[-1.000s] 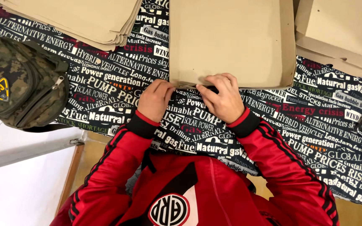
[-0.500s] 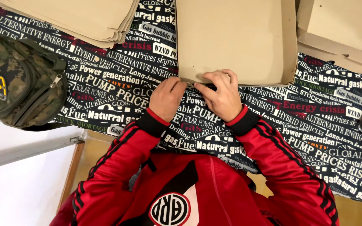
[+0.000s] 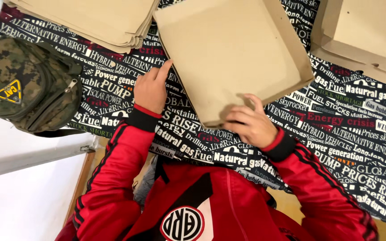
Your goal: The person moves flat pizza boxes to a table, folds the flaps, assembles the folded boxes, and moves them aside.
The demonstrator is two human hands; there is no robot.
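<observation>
Cardboard tray (image 3: pixel 228 58), flat and square, between both hands.

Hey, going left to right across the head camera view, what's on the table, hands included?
Camouflage bag → stack of flat cardboard sheets → left hand → cardboard box → right hand → cardboard boxes at the far right, all on a black cloth printed with words.

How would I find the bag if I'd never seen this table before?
Start at the black tablecloth covered in printed words and go to its left edge. The bag lies there, left of the left hand. It is the only green camouflage thing, with zips and a yellow triangle patch; everything else nearby is plain brown cardboard.
</observation>
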